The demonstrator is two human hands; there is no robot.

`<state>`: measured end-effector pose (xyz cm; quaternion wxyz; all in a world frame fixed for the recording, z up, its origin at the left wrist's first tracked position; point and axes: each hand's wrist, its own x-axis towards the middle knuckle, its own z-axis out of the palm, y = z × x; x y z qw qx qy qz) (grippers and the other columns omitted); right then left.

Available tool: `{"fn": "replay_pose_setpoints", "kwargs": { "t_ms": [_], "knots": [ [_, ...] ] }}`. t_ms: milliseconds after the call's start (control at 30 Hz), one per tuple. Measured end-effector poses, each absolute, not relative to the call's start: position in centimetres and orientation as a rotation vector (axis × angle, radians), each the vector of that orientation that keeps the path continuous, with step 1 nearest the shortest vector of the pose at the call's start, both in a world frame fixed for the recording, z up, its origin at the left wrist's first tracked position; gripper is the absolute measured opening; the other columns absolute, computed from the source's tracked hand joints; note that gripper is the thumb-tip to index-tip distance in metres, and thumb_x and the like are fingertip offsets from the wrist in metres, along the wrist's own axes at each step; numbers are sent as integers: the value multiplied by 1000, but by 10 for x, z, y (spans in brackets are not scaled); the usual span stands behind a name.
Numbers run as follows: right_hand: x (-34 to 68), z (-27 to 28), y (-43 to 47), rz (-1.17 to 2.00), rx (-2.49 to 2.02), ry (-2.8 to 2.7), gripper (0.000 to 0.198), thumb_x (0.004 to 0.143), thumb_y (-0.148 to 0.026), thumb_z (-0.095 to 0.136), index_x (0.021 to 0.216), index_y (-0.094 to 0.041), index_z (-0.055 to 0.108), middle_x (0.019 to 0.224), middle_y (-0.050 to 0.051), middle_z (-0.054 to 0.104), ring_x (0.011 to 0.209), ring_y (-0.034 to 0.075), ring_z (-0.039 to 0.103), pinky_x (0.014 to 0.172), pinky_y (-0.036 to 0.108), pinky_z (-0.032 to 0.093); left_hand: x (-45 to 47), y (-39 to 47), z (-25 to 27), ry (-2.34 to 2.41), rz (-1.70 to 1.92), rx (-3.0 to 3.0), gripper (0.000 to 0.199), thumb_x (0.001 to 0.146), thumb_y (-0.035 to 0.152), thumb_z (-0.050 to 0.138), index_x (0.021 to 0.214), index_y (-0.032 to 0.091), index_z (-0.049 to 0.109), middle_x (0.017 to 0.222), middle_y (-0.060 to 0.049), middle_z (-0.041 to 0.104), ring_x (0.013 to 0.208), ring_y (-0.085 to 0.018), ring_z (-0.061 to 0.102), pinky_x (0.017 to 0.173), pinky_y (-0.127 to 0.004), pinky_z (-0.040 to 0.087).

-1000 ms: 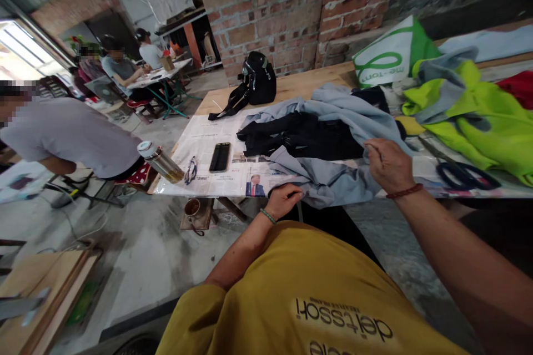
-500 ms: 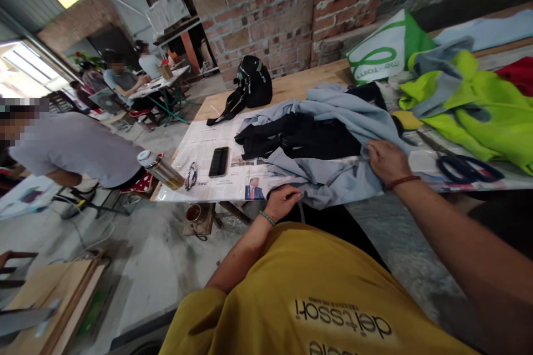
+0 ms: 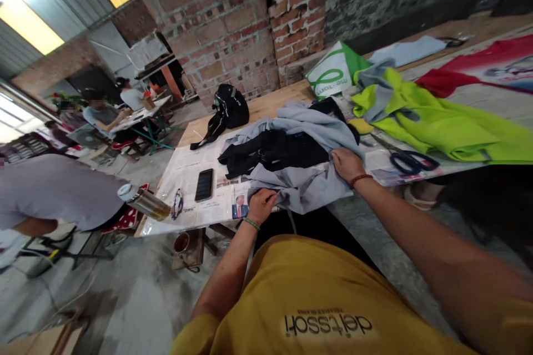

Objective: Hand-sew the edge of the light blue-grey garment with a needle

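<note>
A crumpled grey garment (image 3: 310, 194) lies at the table's front edge with a black piece of cloth (image 3: 287, 151) spread over its middle. My left hand (image 3: 261, 206) pinches the grey fabric at its near left corner. Farther right, my right hand (image 3: 348, 165) is closed on the right side of the same garment, fingers curled into the folds. Cloth partly hides the fingertips of both hands. Dark-handled scissors (image 3: 410, 161) lie to the right of my right hand, beside a yellow piece (image 3: 360, 126).
Newspaper under clear plastic covers the table (image 3: 166, 191). On its left are a phone (image 3: 204, 184), glasses (image 3: 178, 203), a bottle (image 3: 145, 202) and a black bag (image 3: 231, 106). Lime-green clothing (image 3: 449, 122) and a green-white bag (image 3: 333, 72) lie right. A person (image 3: 62, 191) sits at left.
My view has swung to the right, so the table and things on it appear farther left, and more red cloth shows. Both hands keep hold of the grey garment, with little visible movement.
</note>
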<state>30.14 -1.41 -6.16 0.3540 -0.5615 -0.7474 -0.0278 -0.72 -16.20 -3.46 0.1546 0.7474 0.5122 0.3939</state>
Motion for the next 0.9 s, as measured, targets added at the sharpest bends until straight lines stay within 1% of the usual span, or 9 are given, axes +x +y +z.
{"fn": "replay_pose_setpoints", "kwargs": {
  "t_ms": [133,233,400,500,633,900],
  "knots": [
    [301,-60,-16,-81,-1462,-1929,30,86,-24,36,87,-16,65,89,12,67,87,23,59,83,36,45,-15,-145,-33,1544,1193,2126,13,79,14,56,81,17,69,82,-6,69,80,-17,62,77,-32,50],
    [302,-61,-16,-81,-1461,-1933,30,87,-23,37,86,-16,66,90,12,68,89,23,59,85,36,45,-17,-142,-36,1576,1227,2019,13,77,13,56,79,16,68,80,-5,69,77,-16,62,75,-30,50],
    [301,-62,-16,-85,-1463,-1944,30,86,-23,38,89,-16,66,95,13,68,93,24,59,89,36,44,-18,-145,-41,1592,1287,1851,12,77,16,55,78,17,68,78,-3,68,75,-14,61,73,-27,49],
    [300,-62,-17,-96,-1466,-1949,31,86,-23,37,89,-15,66,94,13,68,92,24,60,87,36,45,-20,-146,-42,1594,1292,1817,12,77,16,55,78,17,68,77,-2,68,74,-13,61,72,-26,49],
    [299,-61,-19,-115,-1468,-1950,31,85,-24,36,88,-14,66,90,13,68,87,24,60,83,36,46,-23,-146,-45,1589,1292,1863,13,78,16,56,80,15,68,79,-4,67,77,-14,61,76,-28,49],
    [294,-63,-17,-141,-1458,-1962,31,84,-26,37,87,-15,66,90,13,68,88,25,61,82,37,48,-28,-149,-45,1563,1312,1918,12,78,12,57,82,15,68,82,-6,69,80,-15,63,77,-29,50]
  ]
}}
